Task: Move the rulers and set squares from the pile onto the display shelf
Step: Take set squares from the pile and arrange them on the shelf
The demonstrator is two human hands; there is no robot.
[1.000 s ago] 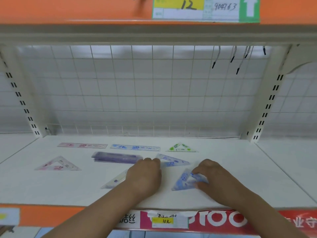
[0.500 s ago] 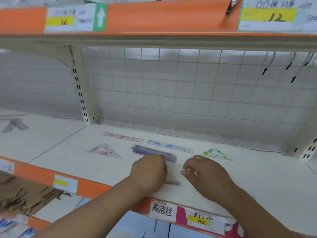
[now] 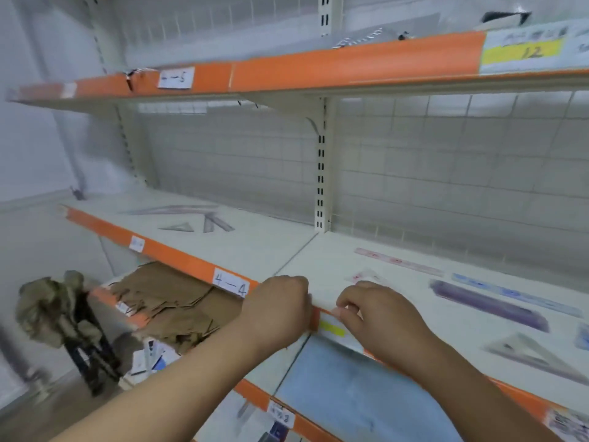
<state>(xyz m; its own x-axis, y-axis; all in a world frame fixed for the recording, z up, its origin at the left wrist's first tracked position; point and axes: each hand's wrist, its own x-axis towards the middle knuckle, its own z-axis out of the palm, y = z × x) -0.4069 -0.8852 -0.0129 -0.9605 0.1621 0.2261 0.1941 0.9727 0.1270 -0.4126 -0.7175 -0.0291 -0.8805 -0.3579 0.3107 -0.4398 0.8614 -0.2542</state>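
My left hand (image 3: 280,304) and my right hand (image 3: 379,314) hover close together over the front edge of the display shelf (image 3: 318,260), fingers curled. Blur hides whether the right fingers pinch anything. On the shelf to the right lie a pink ruler (image 3: 398,261), a pink set square (image 3: 366,277), a blue ruler (image 3: 516,296), a purple stack of rulers (image 3: 487,309) and a clear set square (image 3: 538,355). More rulers (image 3: 181,210) and set squares (image 3: 178,227) lie on the left bay.
An orange-edged upper shelf (image 3: 318,68) overhangs the bay. A slotted upright (image 3: 321,173) divides the two bays, backed by wire mesh. Below left, flattened cardboard (image 3: 178,301) fills a lower shelf, with small packets (image 3: 153,358) beneath. A dark stand with cloth (image 3: 63,314) stands on the floor.
The view has swung left, showing the left bay and floor. Both hands have left the set squares and drawn back to the shelf's front edge.
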